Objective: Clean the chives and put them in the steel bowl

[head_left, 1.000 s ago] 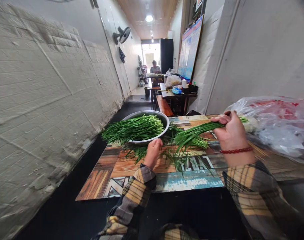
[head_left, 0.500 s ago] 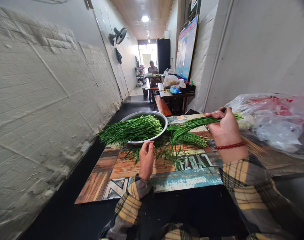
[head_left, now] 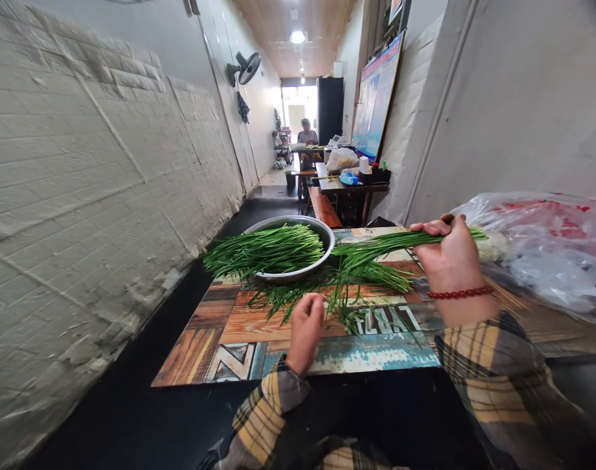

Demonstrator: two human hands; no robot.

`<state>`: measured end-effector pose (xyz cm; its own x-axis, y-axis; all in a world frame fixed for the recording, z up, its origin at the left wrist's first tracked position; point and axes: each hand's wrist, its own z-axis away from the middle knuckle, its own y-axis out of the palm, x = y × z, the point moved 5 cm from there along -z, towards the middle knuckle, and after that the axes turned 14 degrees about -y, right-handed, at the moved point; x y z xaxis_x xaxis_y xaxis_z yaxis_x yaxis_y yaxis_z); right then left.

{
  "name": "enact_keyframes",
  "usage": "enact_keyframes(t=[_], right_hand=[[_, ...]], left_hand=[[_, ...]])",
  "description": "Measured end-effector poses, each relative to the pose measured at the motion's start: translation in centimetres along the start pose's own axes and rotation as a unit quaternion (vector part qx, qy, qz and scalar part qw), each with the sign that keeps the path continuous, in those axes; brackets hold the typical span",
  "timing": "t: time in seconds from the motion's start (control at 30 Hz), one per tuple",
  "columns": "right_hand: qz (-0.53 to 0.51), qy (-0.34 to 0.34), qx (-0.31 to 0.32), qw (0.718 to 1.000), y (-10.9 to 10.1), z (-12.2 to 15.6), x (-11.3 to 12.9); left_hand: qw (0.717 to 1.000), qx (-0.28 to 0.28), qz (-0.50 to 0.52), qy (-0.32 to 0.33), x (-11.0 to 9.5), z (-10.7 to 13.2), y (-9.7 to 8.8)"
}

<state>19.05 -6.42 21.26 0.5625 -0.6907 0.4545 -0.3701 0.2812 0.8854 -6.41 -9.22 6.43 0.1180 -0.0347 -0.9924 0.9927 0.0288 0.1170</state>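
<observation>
The right hand (head_left: 450,254) grips greens (head_left: 386,245) that droop to its left. The left hand (head_left: 306,329) is curled closed; I cannot tell if it holds any. Past it, a bowl (head_left: 329,248) sits on the counter (head_left: 263,316).

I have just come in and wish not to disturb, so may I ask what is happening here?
A person's right hand holds a bunch of green stalks above the table, leafy ends drooping. The left hand is curled near loose green leaves; whether it pinches anything is unclear. More stalks lie in a metal bowl, reaching past its rim, and a plastic bag lies on the right.
</observation>
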Motion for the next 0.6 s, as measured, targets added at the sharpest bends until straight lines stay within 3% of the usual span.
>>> enact_keyframes(t=[0.03, 0.1, 0.2, 0.27, 0.37, 0.5, 0.6], right_hand=[[-0.001, 0.001, 0.001, 1.000, -0.1, -0.1, 0.1], [-0.001, 0.004, 0.002, 1.000, -0.2, -0.1, 0.2], [0.001, 0.015, 0.004, 1.000, -0.2, 0.3, 0.1], [0.002, 0.023, 0.006, 1.000, 0.1, 0.7, 0.1], [0.003, 0.030, 0.013, 0.999, 0.5, 1.3, 0.1], [0.002, 0.028, 0.014, 1.000, 0.7, 1.4, 0.4], [0.005, 0.020, 0.002, 1.000, 0.1, 0.7, 0.7]], left_hand=[[0.998, -0.045, 0.054, 0.002, -0.1, -0.5, -1.3], [0.989, -0.080, 0.123, 0.013, -0.6, -1.7, -3.0], [0.992, -0.038, 0.122, 0.011, -1.5, -3.8, -3.1], [0.996, 0.020, 0.091, 0.004, -1.9, -5.3, -1.7], [0.984, 0.148, 0.096, -0.029, -2.3, -7.1, 1.9], [0.923, 0.323, 0.153, -0.141, -1.8, -6.6, 5.7], [0.864, 0.416, 0.180, -0.218, -0.8, -4.3, 6.2]])
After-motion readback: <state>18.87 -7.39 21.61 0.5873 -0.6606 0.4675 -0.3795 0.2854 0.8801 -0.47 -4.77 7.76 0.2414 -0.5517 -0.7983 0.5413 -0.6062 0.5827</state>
